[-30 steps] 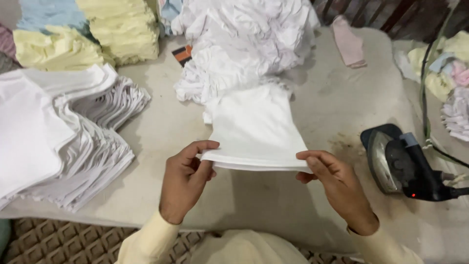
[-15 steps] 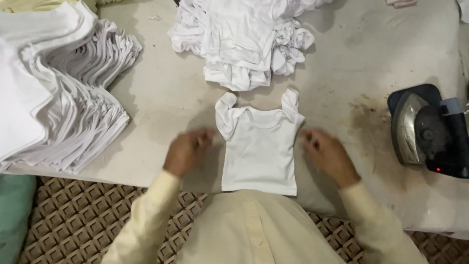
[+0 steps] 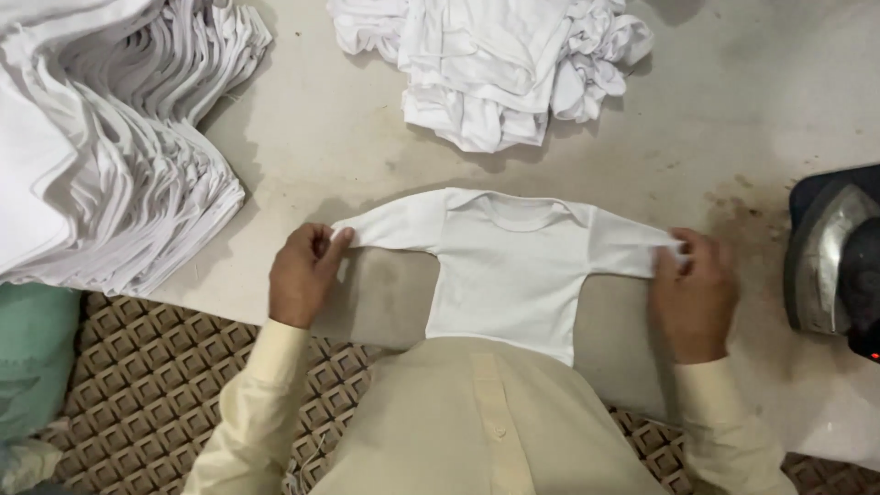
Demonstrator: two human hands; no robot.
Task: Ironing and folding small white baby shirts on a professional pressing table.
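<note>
The pale desk (image 3: 321,128) carries everything, its near edge just under both grips so the work sits close to the body. Well left of the left grip rises a tall stack of folded white garments (image 3: 101,147), kept apart from the rumpled white heap (image 3: 495,64) lying beyond both grips. Just right of the right grip stands an iron (image 3: 834,257), tipped off its soleplate so no heat touches cloth. Between the grips a small white long-sleeved top (image 3: 513,266) lies flat, neck away, sleeves drawn straight out. The left hand (image 3: 302,275) pinches one cuff, the right hand (image 3: 697,293) pinches the other, both closed on fabric to hold it taut.
</note>
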